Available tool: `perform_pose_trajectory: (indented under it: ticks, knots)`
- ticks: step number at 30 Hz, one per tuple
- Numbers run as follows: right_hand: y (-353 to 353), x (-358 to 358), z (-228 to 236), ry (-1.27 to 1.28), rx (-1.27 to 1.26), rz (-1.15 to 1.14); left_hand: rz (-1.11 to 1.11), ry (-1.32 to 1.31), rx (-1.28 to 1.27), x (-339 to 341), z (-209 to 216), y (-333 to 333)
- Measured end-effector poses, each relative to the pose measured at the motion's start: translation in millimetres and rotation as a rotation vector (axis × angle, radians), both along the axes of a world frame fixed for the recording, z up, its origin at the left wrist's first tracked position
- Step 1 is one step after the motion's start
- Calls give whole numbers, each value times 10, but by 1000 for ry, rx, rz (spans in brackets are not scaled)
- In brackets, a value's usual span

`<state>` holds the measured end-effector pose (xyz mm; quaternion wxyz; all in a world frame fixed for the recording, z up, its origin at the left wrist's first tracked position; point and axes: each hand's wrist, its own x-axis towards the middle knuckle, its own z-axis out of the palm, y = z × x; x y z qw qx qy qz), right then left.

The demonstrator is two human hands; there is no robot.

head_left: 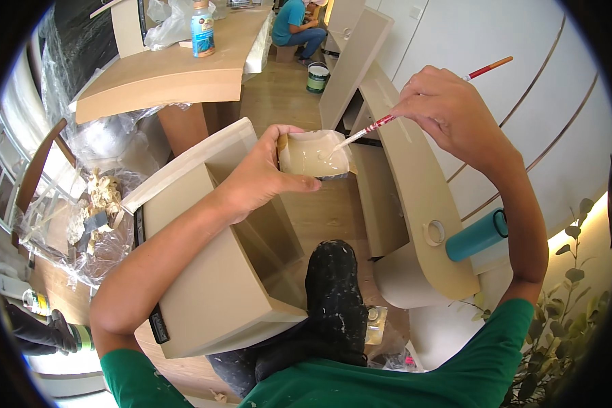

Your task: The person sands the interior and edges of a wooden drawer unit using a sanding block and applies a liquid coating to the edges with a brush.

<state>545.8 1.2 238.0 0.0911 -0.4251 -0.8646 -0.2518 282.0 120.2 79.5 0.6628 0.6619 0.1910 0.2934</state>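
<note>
My left hand (272,166) grips a small open paint container (352,162) from its left side, fingers behind it and thumb along the near edge. Cream-coloured paint (309,160) covers its bottom. Between the fingertips of my right hand (432,109) is a thin paintbrush (382,123) with a red-and-white handle. Its bristle end slants down to the container's right part, over or in the paint; I cannot tell which. Under my left forearm a beige drawer (204,272) rests tilted by my lap, a black slide rail (158,323) along its side.
A beige cabinet (421,177) runs along the right, bearing a tape roll (434,232) and a teal bottle (477,234). Far left stands a cardboard-covered table (163,78) with another bottle (202,30). A paint bucket (317,77) and a crouching person (296,27) are ahead. Plastic wrap (109,231) lies left.
</note>
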Motion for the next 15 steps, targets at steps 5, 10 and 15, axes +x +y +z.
perform_pose_trajectory:
  ticks: [5, 10, 15]
  knots:
    - [-39, 26, 60, -41, 28, -34, 2, 23, -46, -1, 61, -18]
    - [-65, 59, 62, -4, 38, -39, 9, 21, -26, 25, 46, -4]
    - [-125, 153, 44, 68, 30, -52, 79, -19, 20, 32, -19, 66]
